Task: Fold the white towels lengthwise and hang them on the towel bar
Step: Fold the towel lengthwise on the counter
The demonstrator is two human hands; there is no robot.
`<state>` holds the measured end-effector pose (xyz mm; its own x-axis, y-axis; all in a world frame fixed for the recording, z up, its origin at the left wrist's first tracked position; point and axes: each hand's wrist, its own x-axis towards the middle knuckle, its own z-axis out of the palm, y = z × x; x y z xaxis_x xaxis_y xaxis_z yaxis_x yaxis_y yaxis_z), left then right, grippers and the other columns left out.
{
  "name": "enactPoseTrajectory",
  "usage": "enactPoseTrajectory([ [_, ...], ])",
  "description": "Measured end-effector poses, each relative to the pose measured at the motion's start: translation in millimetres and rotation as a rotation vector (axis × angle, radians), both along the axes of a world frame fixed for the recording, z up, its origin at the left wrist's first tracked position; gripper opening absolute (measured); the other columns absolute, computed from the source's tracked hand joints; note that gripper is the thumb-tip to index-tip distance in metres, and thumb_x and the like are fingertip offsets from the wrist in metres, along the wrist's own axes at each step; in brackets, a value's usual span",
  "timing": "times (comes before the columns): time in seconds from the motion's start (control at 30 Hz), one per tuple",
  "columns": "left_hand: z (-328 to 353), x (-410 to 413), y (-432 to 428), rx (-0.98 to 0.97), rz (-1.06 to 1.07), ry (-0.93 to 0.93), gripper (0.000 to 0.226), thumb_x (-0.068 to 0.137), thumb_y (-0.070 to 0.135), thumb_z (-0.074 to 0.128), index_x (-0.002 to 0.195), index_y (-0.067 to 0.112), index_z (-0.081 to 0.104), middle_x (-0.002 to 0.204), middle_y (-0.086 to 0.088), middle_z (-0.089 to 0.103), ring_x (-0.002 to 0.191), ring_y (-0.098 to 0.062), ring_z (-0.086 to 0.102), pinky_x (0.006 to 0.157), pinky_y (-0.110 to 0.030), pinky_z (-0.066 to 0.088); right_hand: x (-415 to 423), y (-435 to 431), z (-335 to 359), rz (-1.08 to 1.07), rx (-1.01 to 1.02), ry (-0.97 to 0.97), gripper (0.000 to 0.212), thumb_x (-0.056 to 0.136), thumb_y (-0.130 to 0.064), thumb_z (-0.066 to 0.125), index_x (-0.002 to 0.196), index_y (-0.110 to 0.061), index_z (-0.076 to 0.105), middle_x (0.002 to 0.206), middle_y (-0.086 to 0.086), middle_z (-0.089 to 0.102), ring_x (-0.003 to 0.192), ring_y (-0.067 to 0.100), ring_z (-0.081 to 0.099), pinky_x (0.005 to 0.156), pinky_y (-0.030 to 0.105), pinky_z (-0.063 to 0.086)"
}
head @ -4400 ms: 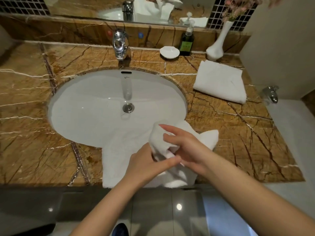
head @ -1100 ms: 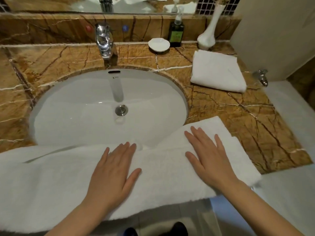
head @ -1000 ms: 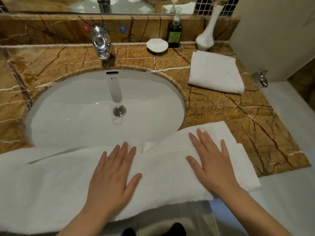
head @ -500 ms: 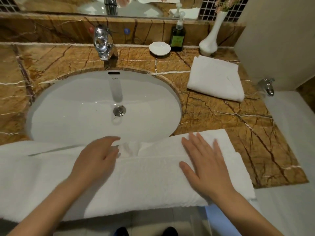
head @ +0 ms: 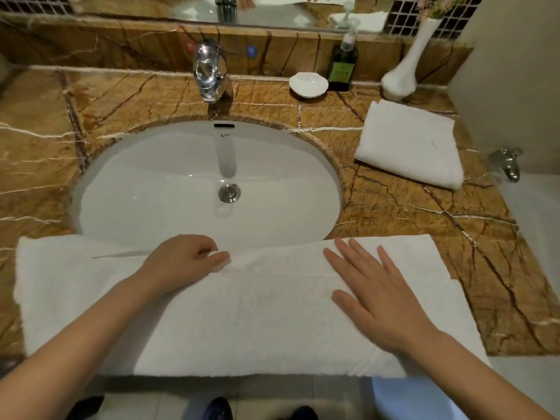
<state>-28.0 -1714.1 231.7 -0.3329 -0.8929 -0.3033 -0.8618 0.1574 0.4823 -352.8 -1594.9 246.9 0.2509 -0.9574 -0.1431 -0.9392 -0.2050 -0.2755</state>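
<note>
A long white towel (head: 242, 325) lies spread across the front edge of the brown marble counter (head: 439, 237), folded over on itself, its near edge hanging past the counter. My left hand (head: 181, 262) has its fingers curled and pinches the towel's far folded edge near the middle. On the towel's right part my right hand (head: 378, 295) lies flat with its fingers spread. A second white towel (head: 409, 147) lies folded at the back right of the counter. No towel bar is in view.
The white oval sink (head: 197, 183) sits right behind the towel, with a chrome tap (head: 209, 74) above it. A soap dish (head: 308, 83), a green pump bottle (head: 342, 65) and a white vase (head: 403, 71) stand along the back ledge. A chrome fitting (head: 507, 165) is at the right.
My left hand went from lying flat on the towel to curling and pinching its far edge. The right hand stayed flat. Earlier, both hands held the towel bunched up.
</note>
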Motion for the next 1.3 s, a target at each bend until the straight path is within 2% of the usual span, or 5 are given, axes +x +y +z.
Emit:
enactPoseTrajectory([
  [0.27, 7.8, 46.3, -10.5, 0.112, -0.045, -0.210, 0.023, 0.080, 0.045, 0.049, 0.079, 0.023, 0.055, 0.070, 0.006, 0.058, 0.071, -0.015, 0.055, 0.065, -0.033, 0.042, -30.0, -44.0, -4.9, -0.186, -0.233, -0.071, 0.028, 0.093, -0.020, 0.056, 0.121, -0.018, 0.059, 0.131, 0.001, 0.053, 0.127, 0.019, 0.044, 0.109, 0.047, 0.029],
  [0.47, 9.4, 62.3, 9.4, -0.343, -0.039, -0.087, 0.041, 0.069, 0.043, 0.035, 0.082, 0.016, 0.063, 0.054, 0.004, 0.054, 0.053, -0.020, 0.053, 0.051, -0.030, 0.037, -36.1, -38.7, -5.7, -0.247, -0.291, -0.026, 0.027, 0.093, -0.017, 0.055, 0.119, -0.015, 0.060, 0.130, 0.002, 0.054, 0.126, 0.020, 0.043, 0.109, 0.046, 0.028],
  [0.67, 31.2, 27.6, 22.1, -0.416, -0.164, -0.027, 0.045, 0.073, 0.036, 0.044, 0.100, 0.010, 0.068, 0.100, -0.005, 0.065, 0.091, -0.029, 0.062, 0.078, -0.041, 0.047, -49.9, -20.4, 12.1, -0.237, -0.225, -0.161, 0.024, 0.093, -0.029, 0.052, 0.115, -0.021, 0.058, 0.120, -0.006, 0.052, 0.115, 0.013, 0.045, 0.094, 0.037, 0.041],
  [1.1, 30.5, -154.8, 55.4, -0.258, -0.468, 0.105, 0.042, 0.082, 0.051, 0.059, 0.119, 0.030, 0.054, 0.107, 0.009, 0.055, 0.102, -0.013, 0.049, 0.079, -0.032, 0.042, -79.8, -13.1, 34.5, 0.030, 0.124, 0.058, 0.049, 0.065, -0.075, 0.055, 0.098, -0.041, 0.044, 0.088, -0.019, 0.047, 0.081, 0.000, 0.044, 0.064, 0.021, 0.037],
  [1.3, 35.8, -170.8, 52.4, -0.108, -0.459, 0.088, 0.015, 0.079, 0.033, 0.066, 0.089, 0.025, 0.060, 0.082, 0.014, 0.044, 0.084, -0.011, 0.047, 0.069, -0.030, 0.042, -97.1, -19.1, 40.6, 0.001, 0.319, 0.072, 0.048, 0.056, -0.070, 0.071, 0.078, -0.036, 0.045, 0.078, -0.015, 0.048, 0.071, 0.002, 0.043, 0.059, 0.025, 0.040],
])
